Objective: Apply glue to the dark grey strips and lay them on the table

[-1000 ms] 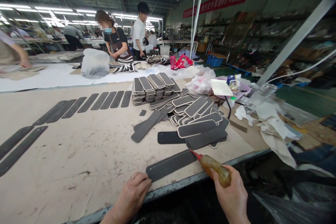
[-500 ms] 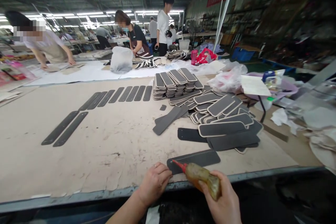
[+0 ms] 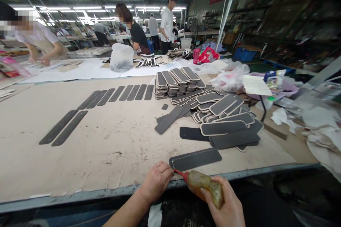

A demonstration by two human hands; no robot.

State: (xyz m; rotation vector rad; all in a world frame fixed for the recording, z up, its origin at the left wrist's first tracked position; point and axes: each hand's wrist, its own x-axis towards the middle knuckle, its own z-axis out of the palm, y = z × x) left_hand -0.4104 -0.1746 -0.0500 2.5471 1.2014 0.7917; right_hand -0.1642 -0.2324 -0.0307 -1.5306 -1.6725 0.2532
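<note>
My right hand [image 3: 225, 202] is wrapped round a squeeze glue bottle [image 3: 204, 186], murky yellowish with a red nozzle. The nozzle tip is at the near left corner of a dark grey rounded strip [image 3: 195, 159], which lies at the table's front edge. A thin, shiny glue line runs along the strip's far side and down its left end. My left hand [image 3: 157, 179], fingers curled together, grips or presses that same left corner; the fingertips are partly hidden. Beyond the strip lie loose dark strips [image 3: 169, 118] and a heap of pale-edged dark pieces [image 3: 223, 127].
Neat stacks of pale-edged pieces [image 3: 177, 81] stand behind the heap. Single dark strips [image 3: 115, 94] lie in a row at left centre. Plastic bags [image 3: 230, 78] and a purple basin [image 3: 286, 90] sit at the right. Several people work at tables beyond.
The nozzle has moved from the strip's upper left part down to its near left corner, and a glue line now shows along the left end. My left hand stays at that end.
</note>
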